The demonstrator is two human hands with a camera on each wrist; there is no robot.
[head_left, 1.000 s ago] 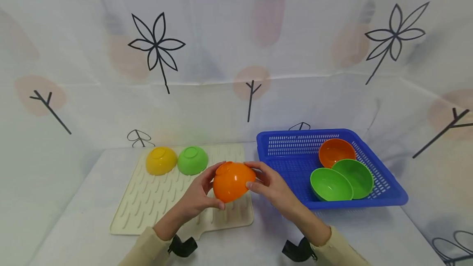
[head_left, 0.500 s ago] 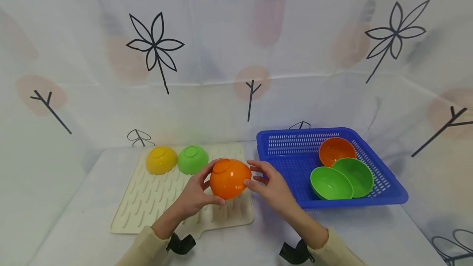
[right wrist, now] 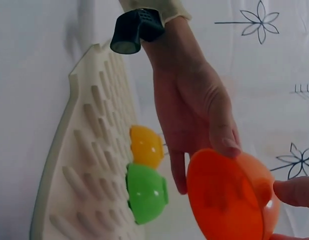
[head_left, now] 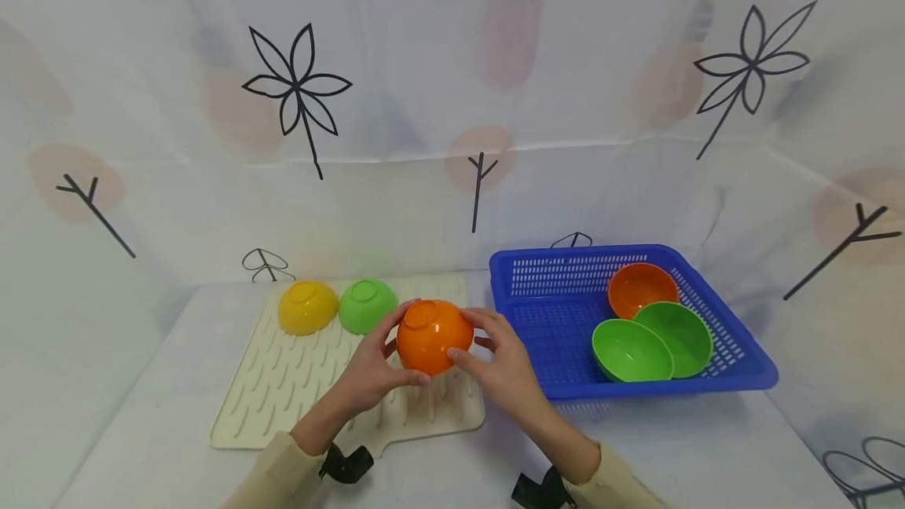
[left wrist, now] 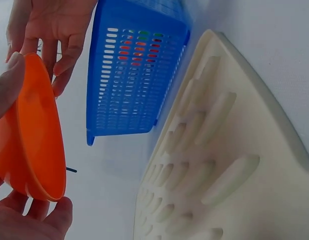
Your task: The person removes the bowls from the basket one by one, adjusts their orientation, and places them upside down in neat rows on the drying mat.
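An orange bowl [head_left: 433, 336] is held up between both hands above the cream drying mat [head_left: 283, 395], its base turned upward and away. The left hand [head_left: 373, 371] grips its left side, thumb below and fingers behind. At the right side the right hand [head_left: 500, 364] pinches the bowl with its thumb on the outside. In the left wrist view the bowl's rim [left wrist: 44, 145] and hollow inside show. On the mat's far edge lie an upside-down yellow bowl [head_left: 308, 308] and an upside-down green bowl [head_left: 368, 306].
A blue basket [head_left: 544, 393] stands on the right of the white-covered table [head_left: 170, 407]. Inside it, at its right, are another orange bowl [head_left: 642, 289] and two green bowls [head_left: 632, 352], facing up. A patterned cloth [head_left: 396, 100] hangs behind.
The orange bowl has shifted a little left and up, its base tipping slightly. The right hand has moved left with it, its fingers closing onto the bowl's edge again. Basket and mat stay put.
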